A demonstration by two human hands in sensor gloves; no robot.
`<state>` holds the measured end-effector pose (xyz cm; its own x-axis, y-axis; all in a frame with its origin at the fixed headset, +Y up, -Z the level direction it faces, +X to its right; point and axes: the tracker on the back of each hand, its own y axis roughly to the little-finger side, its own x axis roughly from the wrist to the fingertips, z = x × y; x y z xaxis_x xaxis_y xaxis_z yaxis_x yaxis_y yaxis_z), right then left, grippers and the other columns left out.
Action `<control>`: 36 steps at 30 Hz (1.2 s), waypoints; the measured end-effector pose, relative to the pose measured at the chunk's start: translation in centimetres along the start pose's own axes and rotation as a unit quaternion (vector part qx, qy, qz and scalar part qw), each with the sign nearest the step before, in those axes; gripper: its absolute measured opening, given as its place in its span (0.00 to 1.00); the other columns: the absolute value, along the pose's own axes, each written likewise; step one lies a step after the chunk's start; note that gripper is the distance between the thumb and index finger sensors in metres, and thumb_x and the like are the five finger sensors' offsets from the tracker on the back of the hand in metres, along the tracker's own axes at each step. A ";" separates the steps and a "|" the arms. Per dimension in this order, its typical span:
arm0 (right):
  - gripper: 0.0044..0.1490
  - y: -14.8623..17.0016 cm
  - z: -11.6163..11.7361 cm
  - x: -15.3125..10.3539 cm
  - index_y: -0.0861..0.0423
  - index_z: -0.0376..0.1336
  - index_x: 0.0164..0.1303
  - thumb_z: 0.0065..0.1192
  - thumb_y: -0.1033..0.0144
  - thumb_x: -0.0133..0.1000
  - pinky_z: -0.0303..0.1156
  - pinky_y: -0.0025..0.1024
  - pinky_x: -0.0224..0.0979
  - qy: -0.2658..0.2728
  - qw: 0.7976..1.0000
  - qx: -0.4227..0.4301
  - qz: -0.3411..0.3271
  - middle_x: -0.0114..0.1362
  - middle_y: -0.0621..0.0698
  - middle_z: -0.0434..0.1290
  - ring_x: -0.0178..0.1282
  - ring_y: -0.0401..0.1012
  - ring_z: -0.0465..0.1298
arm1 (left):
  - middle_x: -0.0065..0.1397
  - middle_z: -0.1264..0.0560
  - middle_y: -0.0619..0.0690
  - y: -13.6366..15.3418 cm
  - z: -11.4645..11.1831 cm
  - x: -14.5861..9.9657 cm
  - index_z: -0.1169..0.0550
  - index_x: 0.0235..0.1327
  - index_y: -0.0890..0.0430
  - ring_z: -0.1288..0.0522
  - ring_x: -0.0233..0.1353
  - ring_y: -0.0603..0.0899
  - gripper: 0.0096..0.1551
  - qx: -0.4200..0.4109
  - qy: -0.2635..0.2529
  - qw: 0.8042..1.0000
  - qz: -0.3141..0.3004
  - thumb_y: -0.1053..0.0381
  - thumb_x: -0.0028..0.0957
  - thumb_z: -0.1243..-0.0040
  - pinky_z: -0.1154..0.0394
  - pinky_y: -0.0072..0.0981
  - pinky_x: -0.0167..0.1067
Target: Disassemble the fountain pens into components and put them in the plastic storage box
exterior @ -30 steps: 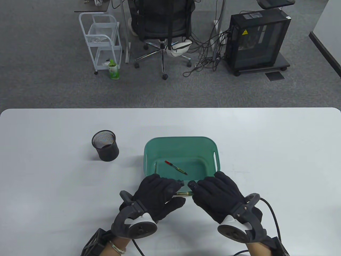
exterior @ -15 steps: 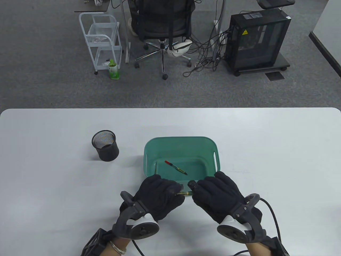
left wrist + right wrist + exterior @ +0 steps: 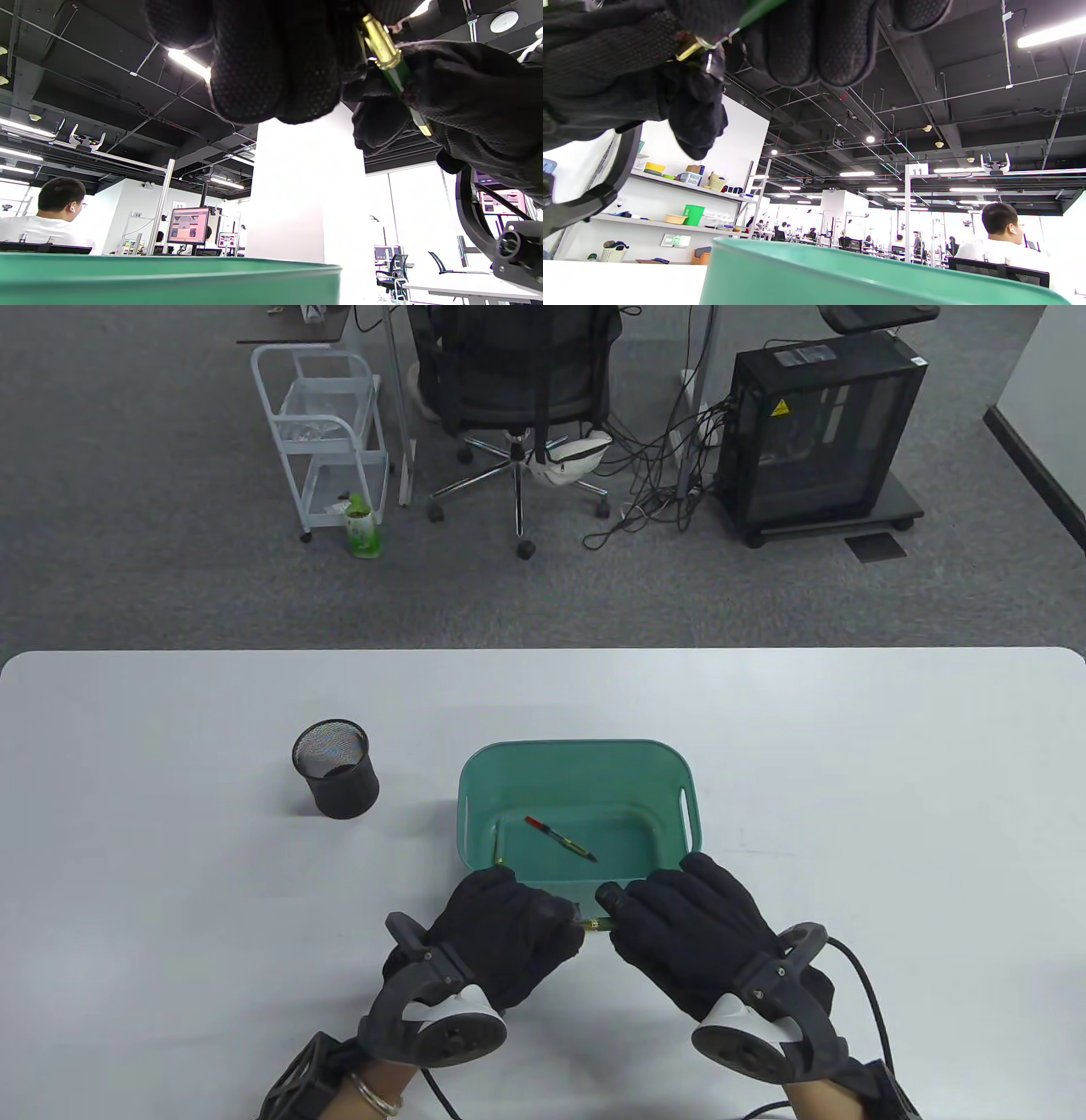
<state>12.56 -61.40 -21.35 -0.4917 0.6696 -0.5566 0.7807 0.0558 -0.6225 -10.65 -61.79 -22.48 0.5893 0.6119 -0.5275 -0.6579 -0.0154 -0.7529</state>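
Your left hand (image 3: pixel 501 937) and right hand (image 3: pixel 691 929) sit low in the centre of the table view, knuckles up, just below the near rim of the green box (image 3: pixel 687 793). Both hands have fingers curled round the same pen (image 3: pixel 596 926): only a short green-and-gold stretch shows between the two gloves, lying roughly level across the frame. In the left wrist view the pen (image 3: pixel 392 70) runs down from the top right, gold band uppermost, green barrel below, passing into the right glove (image 3: pixel 475 101), with the left fingers (image 3: pixel 275 63) bunched above it. In the right wrist view a green length (image 3: pixel 759 10) and a gold ring with a metal clip (image 3: pixel 698 48) show at the upper left, held against the left glove (image 3: pixel 606 72), the right fingertips (image 3: pixel 818 42) closed over it. Whether the pen's parts are joined or separated under the gloves cannot be told. Inside the box, one slim piece (image 3: pixel 560 839) with a red end lies diagonally on the floor, and a thin part (image 3: pixel 497 844) rests along the left inner wall. A black mesh cup (image 3: pixel 335 768) stands on the white desk (image 3: pixel 848 746), left of the box and well apart from it.
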 end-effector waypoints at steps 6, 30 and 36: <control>0.28 -0.1 0.0 0.0 0.42 0.71 0.68 0.56 0.46 0.60 0.63 0.47 0.82 -0.002 1.000 0.001 -0.002 0.65 0.39 0.76 0.68 0.37 0.76 | 0.44 0.11 0.46 0.1 0.0 0.0 0.14 0.45 0.57 0.13 0.45 0.52 0.28 -0.002 -0.002 1.000 0.002 0.41 0.71 0.58 0.26 0.50 0.65; 0.28 0.3 0.2 0.0 0.42 0.71 0.68 0.56 0.46 0.60 0.63 0.48 0.82 -0.005 1.000 -0.006 0.005 0.65 0.39 0.76 0.67 0.37 0.76 | 0.63 0.17 0.49 0.1 0.1 -0.1 0.24 0.66 0.55 0.18 0.61 0.54 0.27 0.003 0.015 1.000 0.002 0.37 0.67 0.43 0.30 0.54 0.72; 0.28 0.2 0.2 0.0 0.42 0.71 0.68 0.56 0.46 0.60 0.63 0.48 0.82 -0.003 1.000 -0.006 0.004 0.65 0.39 0.76 0.68 0.37 0.76 | 0.61 0.16 0.49 0.0 0.0 0.0 0.23 0.64 0.56 0.17 0.60 0.53 0.24 0.005 0.016 1.000 0.002 0.39 0.68 0.43 0.30 0.53 0.72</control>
<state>12.69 -61.54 -21.60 -0.4878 0.6656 -0.5648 0.7888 0.0588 -0.6119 -10.68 -61.76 -22.48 0.6016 0.5857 -0.5431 -0.6648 -0.0098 -0.7470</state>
